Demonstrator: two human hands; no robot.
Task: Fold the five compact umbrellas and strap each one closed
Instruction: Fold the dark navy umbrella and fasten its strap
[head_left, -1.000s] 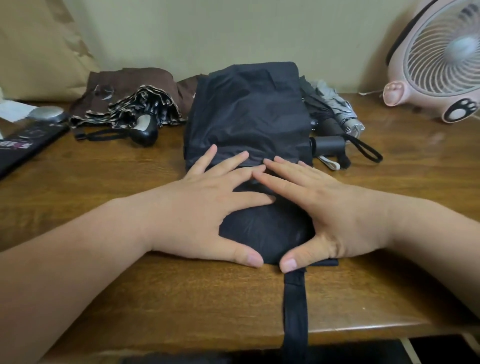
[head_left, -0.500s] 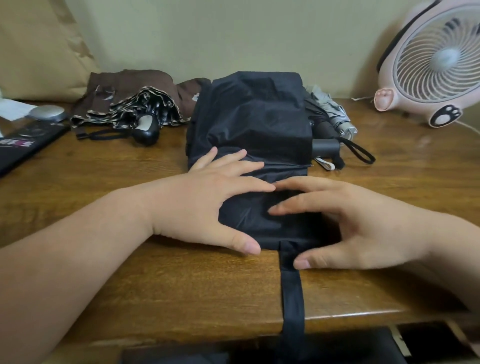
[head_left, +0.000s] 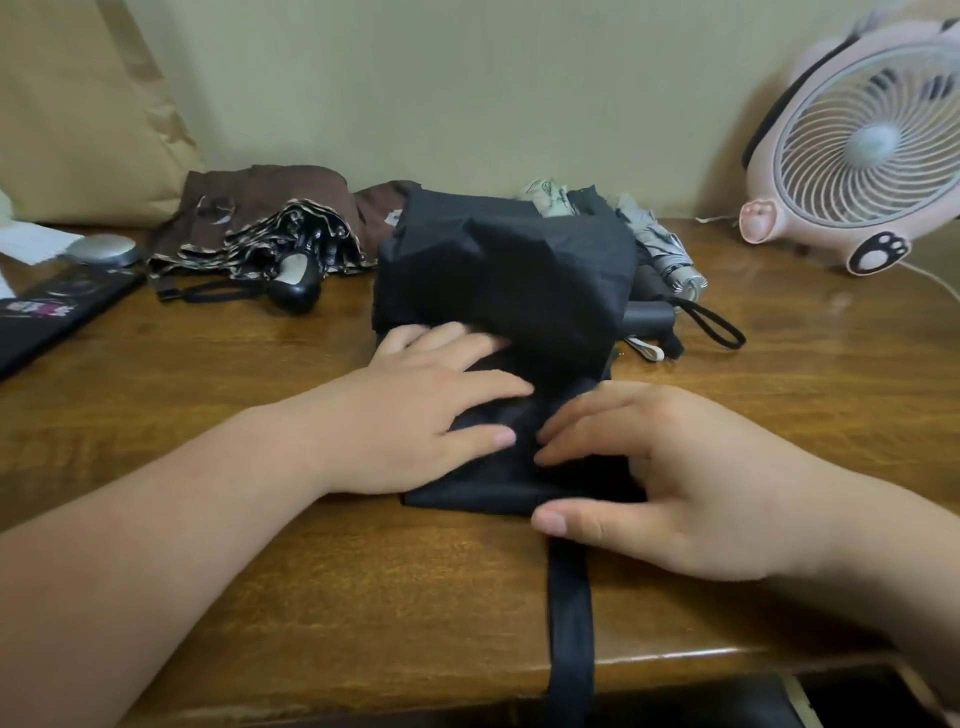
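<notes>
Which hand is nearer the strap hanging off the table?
Right. The right hand has its thumb over the strap; the left hand presses the black umbrella farther left.

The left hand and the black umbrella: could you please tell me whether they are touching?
Touching. The head view shows the left hand lying flat on the black umbrella, with its fingers straight and pressed onto the fabric.
</notes>
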